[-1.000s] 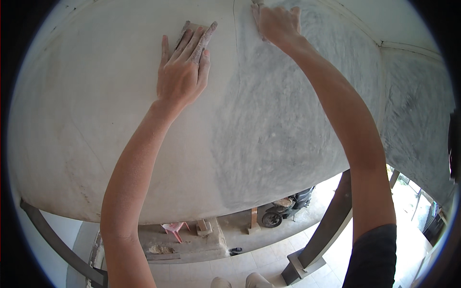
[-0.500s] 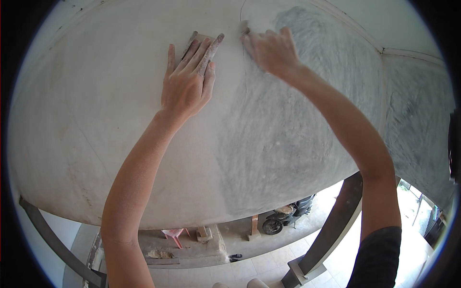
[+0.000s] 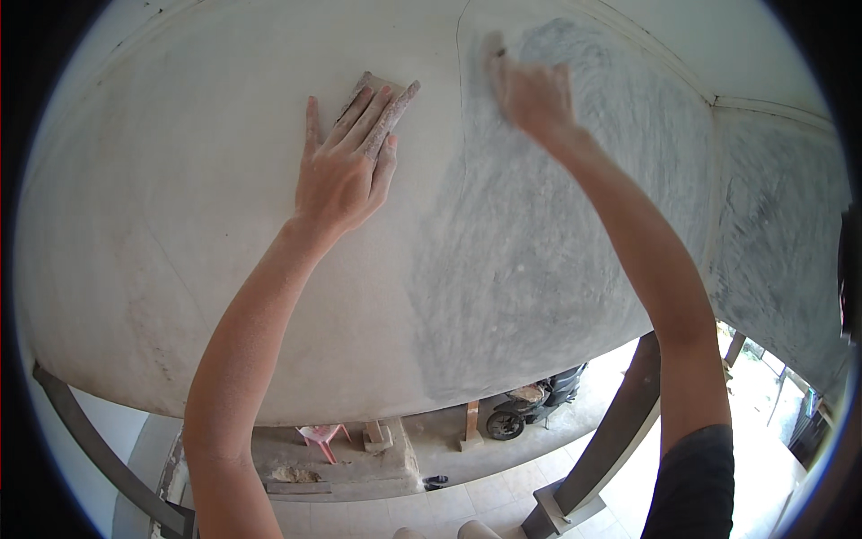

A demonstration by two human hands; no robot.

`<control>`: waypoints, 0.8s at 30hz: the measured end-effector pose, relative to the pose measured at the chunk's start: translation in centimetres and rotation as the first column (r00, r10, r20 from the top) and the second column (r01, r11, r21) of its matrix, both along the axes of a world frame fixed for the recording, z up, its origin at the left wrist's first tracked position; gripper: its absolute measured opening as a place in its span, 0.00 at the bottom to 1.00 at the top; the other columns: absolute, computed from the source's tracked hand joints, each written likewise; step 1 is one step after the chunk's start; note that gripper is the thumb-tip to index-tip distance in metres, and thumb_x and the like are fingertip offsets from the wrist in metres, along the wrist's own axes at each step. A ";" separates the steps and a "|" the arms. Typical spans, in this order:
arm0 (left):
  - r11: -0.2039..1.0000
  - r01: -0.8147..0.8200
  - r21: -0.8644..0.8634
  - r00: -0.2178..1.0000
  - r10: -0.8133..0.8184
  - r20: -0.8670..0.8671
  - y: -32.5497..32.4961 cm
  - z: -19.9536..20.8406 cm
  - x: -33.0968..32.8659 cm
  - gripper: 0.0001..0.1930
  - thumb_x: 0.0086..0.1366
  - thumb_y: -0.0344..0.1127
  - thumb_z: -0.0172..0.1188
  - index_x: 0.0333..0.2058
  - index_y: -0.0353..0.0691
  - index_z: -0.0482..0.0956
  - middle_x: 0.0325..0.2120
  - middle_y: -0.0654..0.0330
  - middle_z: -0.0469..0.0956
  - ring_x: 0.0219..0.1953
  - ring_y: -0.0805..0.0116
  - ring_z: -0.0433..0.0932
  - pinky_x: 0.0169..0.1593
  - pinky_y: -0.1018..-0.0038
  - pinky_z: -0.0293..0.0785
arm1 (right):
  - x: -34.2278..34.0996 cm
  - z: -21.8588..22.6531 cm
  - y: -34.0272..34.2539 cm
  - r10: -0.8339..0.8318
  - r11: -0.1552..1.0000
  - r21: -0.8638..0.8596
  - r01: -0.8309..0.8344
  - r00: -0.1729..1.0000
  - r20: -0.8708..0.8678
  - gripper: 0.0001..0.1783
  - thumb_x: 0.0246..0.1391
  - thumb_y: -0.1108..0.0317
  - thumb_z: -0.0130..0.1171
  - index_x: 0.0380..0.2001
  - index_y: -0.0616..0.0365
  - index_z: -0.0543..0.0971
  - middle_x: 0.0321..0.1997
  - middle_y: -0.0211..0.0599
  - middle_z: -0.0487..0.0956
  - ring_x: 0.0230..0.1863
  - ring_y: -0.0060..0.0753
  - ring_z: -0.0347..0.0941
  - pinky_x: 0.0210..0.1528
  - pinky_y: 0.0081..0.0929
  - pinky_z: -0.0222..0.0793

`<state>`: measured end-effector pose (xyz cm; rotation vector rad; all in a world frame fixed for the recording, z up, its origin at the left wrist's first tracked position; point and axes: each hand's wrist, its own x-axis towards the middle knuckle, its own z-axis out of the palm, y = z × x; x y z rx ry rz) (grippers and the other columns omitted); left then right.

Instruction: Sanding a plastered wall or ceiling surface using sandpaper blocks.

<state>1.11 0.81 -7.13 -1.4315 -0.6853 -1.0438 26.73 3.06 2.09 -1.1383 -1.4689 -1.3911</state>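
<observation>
My left hand [image 3: 339,175] lies against a pale, curved wall [image 3: 242,260], fingers stretched upward. Beneath and between those fingers is a dusty sheet that looks like folded sandpaper [image 3: 366,81], gripped and pressed to the surface. Farther right, my right hand [image 3: 536,97] is raised at the wall's upper part, blurred by motion. Its fingers look curled round a small dusty piece [image 3: 494,49] with a dark spot, too smeared to name. Around this hand a grey, streaked patch [image 3: 539,234] covers the wall's right side, and a thin crack [image 3: 461,90] runs down just left of it.
Below the wall's lower edge stand a red plastic stool [image 3: 323,438], a parked motorbike [image 3: 530,409] and slanting dark posts [image 3: 615,431]. A pale ledge or trim [image 3: 772,103] runs along the upper right corner. Tiled floor [image 3: 467,499] shows below.
My right hand has swept to the right, away from the crack. My left hand has slid slightly down and left with its sheet. The view has shifted a little.
</observation>
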 end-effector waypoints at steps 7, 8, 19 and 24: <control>0.999 -0.025 0.024 1.000 0.025 0.010 0.3 -0.3 -0.4 0.24 0.73 0.42 0.42 0.66 0.52 0.63 0.64 0.69 0.67 0.66 0.69 0.63 0.71 0.41 0.41 | 0.4 0.5 -0.9 0.006 1.000 0.004 -0.006 0.999 0.052 0.26 0.70 0.52 0.38 0.32 0.54 0.81 0.17 0.37 0.77 0.20 0.38 0.73 0.49 0.55 0.60; 1.000 -0.027 0.011 1.000 0.027 0.002 0.5 -0.5 -0.5 0.24 0.73 0.42 0.43 0.66 0.52 0.63 0.64 0.69 0.66 0.67 0.69 0.63 0.71 0.40 0.41 | 0.4 0.6 -1.0 0.004 0.997 -0.072 -0.009 0.998 -0.070 0.25 0.70 0.52 0.39 0.32 0.54 0.81 0.17 0.36 0.77 0.21 0.38 0.73 0.48 0.52 0.60; 0.997 -0.081 -0.020 0.997 0.081 -0.021 -0.9 -0.8 -2.1 0.24 0.73 0.38 0.42 0.67 0.54 0.61 0.65 0.68 0.65 0.68 0.66 0.61 0.72 0.41 0.38 | -1.2 -4.1 -0.9 -0.005 0.993 -0.118 0.019 0.994 0.111 0.24 0.70 0.51 0.37 0.38 0.53 0.81 0.20 0.36 0.80 0.24 0.33 0.76 0.49 0.49 0.61; 0.996 -0.081 -0.040 0.997 0.080 -0.021 -0.9 -1.0 -1.1 0.24 0.73 0.37 0.42 0.67 0.54 0.60 0.66 0.68 0.64 0.68 0.66 0.60 0.72 0.41 0.38 | 1.5 0.1 -1.5 -0.251 0.964 -0.072 0.255 0.966 0.062 0.21 0.69 0.54 0.40 0.38 0.53 0.81 0.22 0.34 0.81 0.28 0.35 0.77 0.51 0.50 0.62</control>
